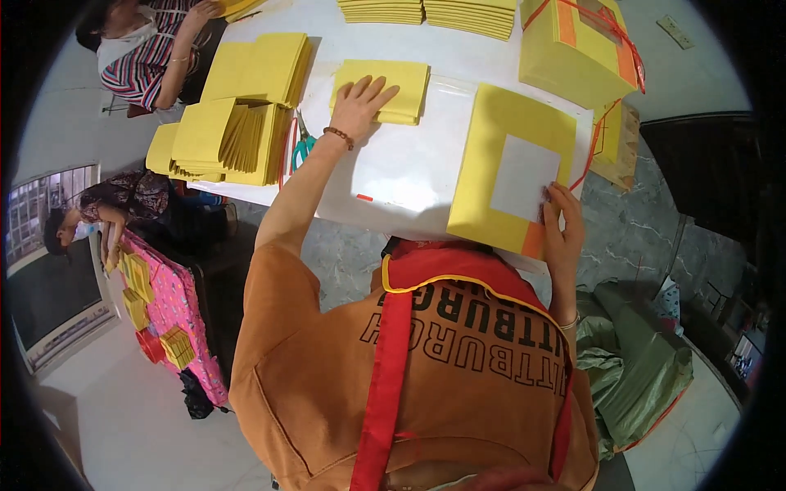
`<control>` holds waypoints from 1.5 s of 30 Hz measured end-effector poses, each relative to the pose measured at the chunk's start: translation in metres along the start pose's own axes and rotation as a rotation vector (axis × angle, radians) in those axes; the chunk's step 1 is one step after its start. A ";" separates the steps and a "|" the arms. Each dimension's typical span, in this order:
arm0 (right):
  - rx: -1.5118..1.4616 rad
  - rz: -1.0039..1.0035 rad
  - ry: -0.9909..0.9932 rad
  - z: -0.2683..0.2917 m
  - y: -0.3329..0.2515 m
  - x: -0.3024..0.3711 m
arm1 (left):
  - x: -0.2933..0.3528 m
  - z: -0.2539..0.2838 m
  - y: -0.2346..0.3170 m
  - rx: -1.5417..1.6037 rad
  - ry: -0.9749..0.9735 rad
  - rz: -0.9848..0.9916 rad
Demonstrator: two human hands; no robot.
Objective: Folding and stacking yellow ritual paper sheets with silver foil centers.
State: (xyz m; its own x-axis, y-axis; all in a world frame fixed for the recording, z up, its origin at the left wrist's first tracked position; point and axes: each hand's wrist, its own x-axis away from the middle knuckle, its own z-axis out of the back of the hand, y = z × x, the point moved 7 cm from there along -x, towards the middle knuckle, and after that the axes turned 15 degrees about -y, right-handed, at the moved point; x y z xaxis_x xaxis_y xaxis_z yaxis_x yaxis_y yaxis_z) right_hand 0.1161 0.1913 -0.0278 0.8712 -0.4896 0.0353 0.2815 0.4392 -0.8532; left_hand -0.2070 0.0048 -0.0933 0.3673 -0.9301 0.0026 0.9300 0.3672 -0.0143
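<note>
My left hand lies flat with fingers spread on a small stack of yellow paper in the middle of the white table; a bead bracelet is on that wrist. My right hand grips the near right corner of a large stack of yellow sheets, fingers on top. Its top sheet has a pale silver square in its middle and an orange patch at the corner, and the stack hangs slightly over the table's near edge.
Fanned yellow sheets and another pile lie at the left, with scissors beside them. A string-tied yellow bundle stands far right. Other people work nearby, one at a pink table. A green sack lies on the floor.
</note>
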 end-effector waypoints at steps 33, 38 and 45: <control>-0.324 0.095 -0.012 0.003 0.043 0.002 | 0.029 0.114 0.242 0.300 -0.202 -0.683; -0.443 0.084 0.000 -0.002 0.053 0.003 | 0.031 0.116 0.254 0.195 -0.176 -0.738; -0.570 0.084 -0.010 -0.001 0.054 -0.002 | 0.025 0.114 0.244 0.492 -0.190 -0.684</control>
State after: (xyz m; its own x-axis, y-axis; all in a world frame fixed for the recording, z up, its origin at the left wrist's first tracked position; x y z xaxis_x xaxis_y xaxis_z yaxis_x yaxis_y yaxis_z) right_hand 0.1293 0.2148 -0.0747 0.8857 -0.4624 -0.0417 -0.0472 -0.0004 -0.9989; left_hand 0.0301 0.0723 0.0172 -0.3199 -0.9472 0.0205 0.8311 -0.2702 0.4860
